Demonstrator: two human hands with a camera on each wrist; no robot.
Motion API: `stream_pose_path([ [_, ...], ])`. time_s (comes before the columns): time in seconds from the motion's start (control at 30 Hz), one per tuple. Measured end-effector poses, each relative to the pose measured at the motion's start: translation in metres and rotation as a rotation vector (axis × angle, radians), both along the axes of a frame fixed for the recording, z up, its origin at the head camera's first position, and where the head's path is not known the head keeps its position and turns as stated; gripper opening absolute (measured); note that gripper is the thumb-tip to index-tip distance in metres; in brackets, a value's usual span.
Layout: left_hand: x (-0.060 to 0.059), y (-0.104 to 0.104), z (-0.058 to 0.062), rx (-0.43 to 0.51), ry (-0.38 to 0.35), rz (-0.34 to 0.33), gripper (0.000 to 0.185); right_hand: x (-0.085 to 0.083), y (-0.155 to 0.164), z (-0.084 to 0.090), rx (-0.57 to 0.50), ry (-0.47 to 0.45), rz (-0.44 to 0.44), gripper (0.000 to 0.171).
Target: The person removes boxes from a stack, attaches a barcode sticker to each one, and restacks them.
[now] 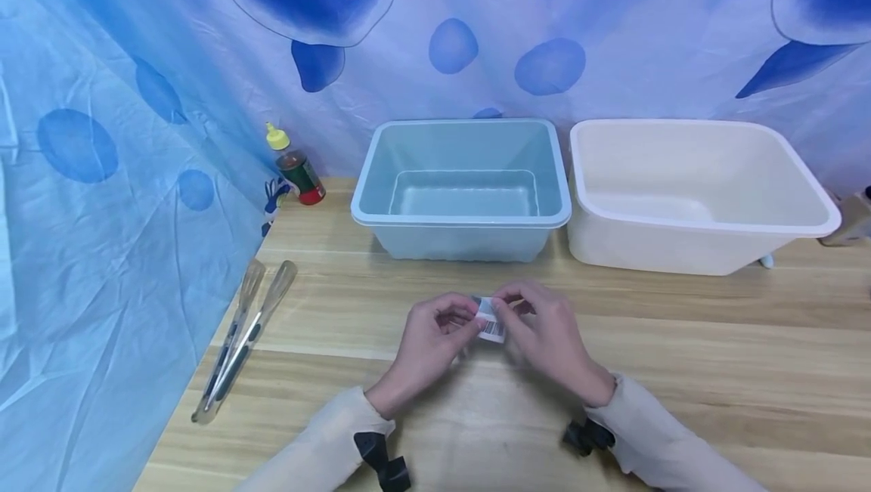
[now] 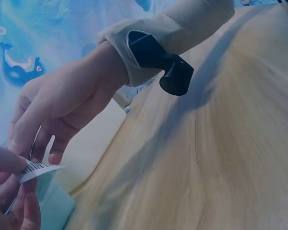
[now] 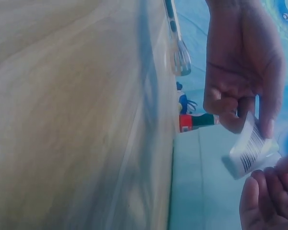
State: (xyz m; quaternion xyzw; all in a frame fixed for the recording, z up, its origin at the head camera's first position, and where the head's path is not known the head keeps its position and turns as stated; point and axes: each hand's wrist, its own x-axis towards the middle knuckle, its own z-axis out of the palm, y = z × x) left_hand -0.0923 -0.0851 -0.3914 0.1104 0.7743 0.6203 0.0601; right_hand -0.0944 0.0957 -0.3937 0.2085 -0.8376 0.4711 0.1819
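Observation:
Both hands meet over the middle of the wooden table [image 1: 680, 371], just in front of the tubs. Between them is a small white packet with a barcode label [image 1: 491, 323] [image 2: 38, 168] [image 3: 249, 153]. My left hand [image 1: 435, 333] pinches its left side with thumb and fingertips; in the right wrist view that left hand [image 3: 245, 72] hangs above the packet. My right hand [image 1: 544, 333] pinches the right side, and in the left wrist view the right hand [image 2: 57, 110] shows its fingers curled down to the label.
A pale blue tub [image 1: 463, 190] and a white tub [image 1: 694, 190] stand side by side at the back. Clear tongs [image 1: 241, 337] lie at the table's left edge. A small yellow-capped bottle [image 1: 294, 165] stands by the blue patterned curtain [image 1: 102, 212].

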Motion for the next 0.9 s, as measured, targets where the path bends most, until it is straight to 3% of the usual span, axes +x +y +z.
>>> stream_pose_path([
  [0.17,0.001,-0.002,-0.002,-0.023,-0.016,0.029,0.012,-0.003,0.003,0.000,-0.020,-0.114,-0.036,0.009],
  [0.47,0.002,-0.008,-0.007,-0.046,-0.030,0.061,0.010,-0.009,0.007,-0.003,-0.030,-0.215,-0.119,0.006],
  [0.7,0.003,-0.011,-0.010,-0.060,-0.046,0.068,0.009,-0.012,0.010,-0.005,-0.142,-0.343,-0.140,0.006],
  [0.9,0.005,-0.015,-0.013,-0.076,-0.064,0.076,0.009,-0.015,0.015,-0.010,-0.193,-0.366,-0.153,0.007],
])
